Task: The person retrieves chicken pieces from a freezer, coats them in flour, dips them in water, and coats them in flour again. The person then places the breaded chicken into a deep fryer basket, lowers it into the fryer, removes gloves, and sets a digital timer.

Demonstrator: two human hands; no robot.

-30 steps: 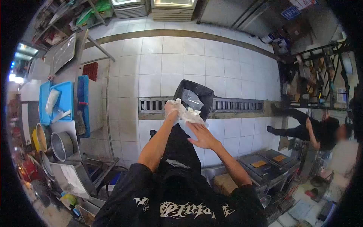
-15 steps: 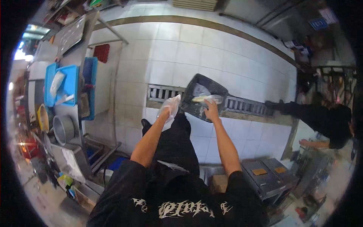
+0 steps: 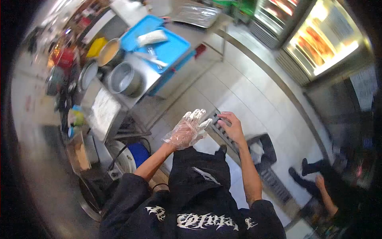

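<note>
A clear, crinkled plastic glove (image 3: 178, 139) covers my left hand (image 3: 188, 129), whose fingers are stretched out in front of my body. My right hand (image 3: 233, 127) is bare and raised beside it, fingers slightly bent and thumb apart, with nothing seen in it. A small gap separates the two hands. To the right of my right forearm, a dark bin (image 3: 271, 150) stands on the floor by the drain grate, with pale plastic inside.
At the left, a steel table holds a blue tray (image 3: 179, 44) with a white package (image 3: 152, 37), and a metal pot (image 3: 124, 79). Lit display cabinets (image 3: 320, 40) stand at the upper right. Another person's arm (image 3: 326, 195) shows at lower right.
My view and body have turned left toward the table. The pale yellowish item in plastic has left my right hand, which has moved away from the bin. My hands have come closer together.
</note>
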